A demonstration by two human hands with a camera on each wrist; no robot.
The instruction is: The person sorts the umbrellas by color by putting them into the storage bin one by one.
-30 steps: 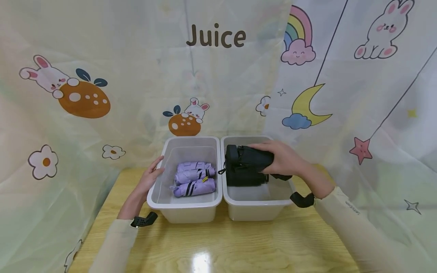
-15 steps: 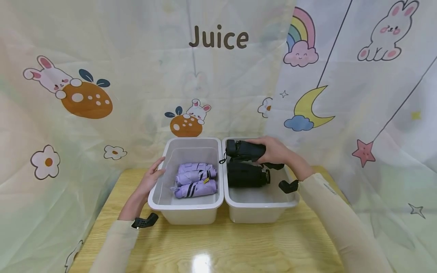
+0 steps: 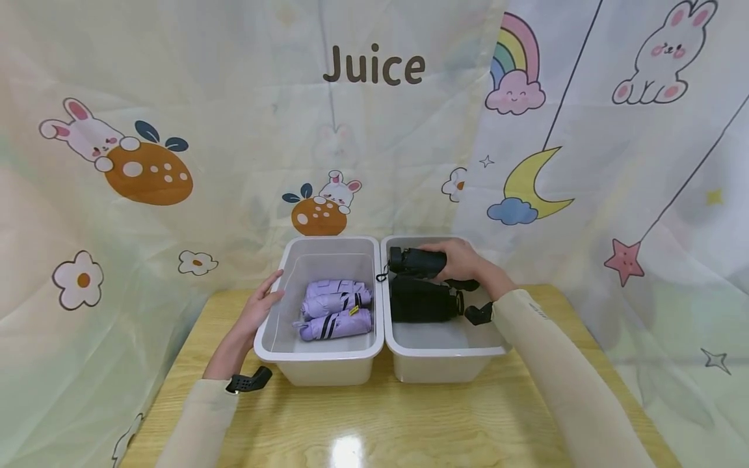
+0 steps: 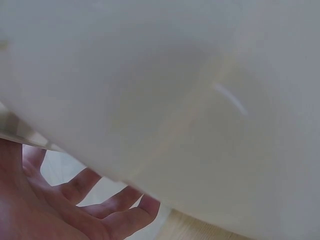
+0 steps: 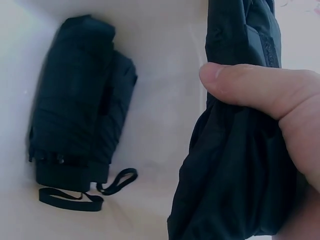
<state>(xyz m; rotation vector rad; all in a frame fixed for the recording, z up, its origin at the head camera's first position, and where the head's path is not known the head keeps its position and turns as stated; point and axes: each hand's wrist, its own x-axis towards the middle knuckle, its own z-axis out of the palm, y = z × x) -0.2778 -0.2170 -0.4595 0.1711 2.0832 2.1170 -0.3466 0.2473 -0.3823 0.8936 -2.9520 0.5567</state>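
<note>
My right hand (image 3: 459, 259) grips a black folded umbrella (image 3: 418, 261) at the back of the right bin (image 3: 450, 353). In the right wrist view the thumb presses across this umbrella's (image 5: 230, 170) dark fabric. Another black folded umbrella (image 3: 424, 304) lies in front of it on the bin floor; its strap loops (image 5: 70, 200) show in the right wrist view. My left hand (image 3: 254, 311) rests against the left side of the left bin (image 3: 318, 356), fingers loosely bent. Inside that bin lie several lilac folded umbrellas (image 3: 336, 325), side by side.
Both pale bins stand side by side on a wooden table (image 3: 374, 422), their rims close together. A printed cloth (image 3: 234, 130) hangs behind them. Black wrist devices (image 3: 250, 379) sit on both of my wrists.
The right hand has carried the black umbrella away from me and lower, toward the back of the right bin, uncovering the one in front. The left hand stays in place.
</note>
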